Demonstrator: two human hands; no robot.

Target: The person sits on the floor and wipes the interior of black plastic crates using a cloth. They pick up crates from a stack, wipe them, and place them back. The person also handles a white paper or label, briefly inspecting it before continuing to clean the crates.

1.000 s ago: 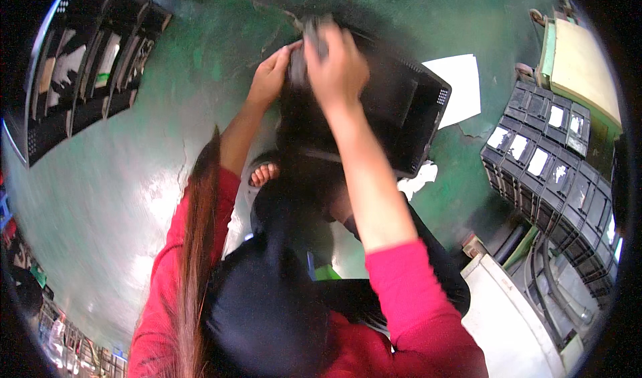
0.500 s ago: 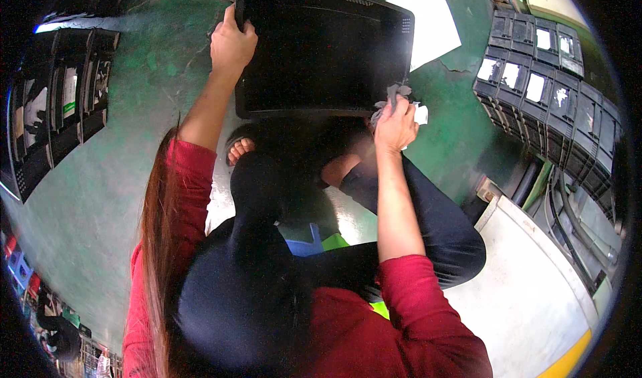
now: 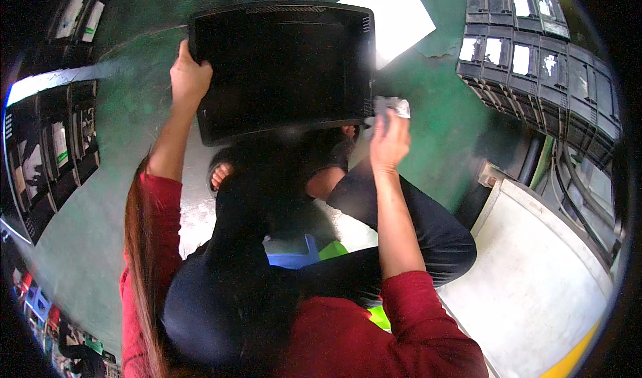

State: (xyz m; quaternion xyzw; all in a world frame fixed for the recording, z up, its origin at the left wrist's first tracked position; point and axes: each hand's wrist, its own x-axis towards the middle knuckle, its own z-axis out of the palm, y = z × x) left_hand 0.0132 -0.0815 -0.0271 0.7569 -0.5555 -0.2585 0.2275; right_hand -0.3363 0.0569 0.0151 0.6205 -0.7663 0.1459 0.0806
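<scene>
A large black flat monitor (image 3: 284, 67) rests face up in front of me, over my crossed legs. My left hand (image 3: 189, 77) grips its upper left edge. My right hand (image 3: 389, 139) holds a small whitish cloth (image 3: 392, 105) pressed against the monitor's lower right corner. I sit low over a green floor (image 3: 140, 70), in red sleeves and dark trousers.
Black crates (image 3: 535, 50) with white labels are stacked at the upper right. More dark racks with monitors (image 3: 53, 137) line the left side. A white sheet (image 3: 394, 13) lies on the floor behind the monitor. A pale panel (image 3: 542, 271) sits at my lower right.
The monitor has been laid flat and turned. My left hand slid along its left edge, and my right hand moved the cloth from the monitor's top to its lower right corner.
</scene>
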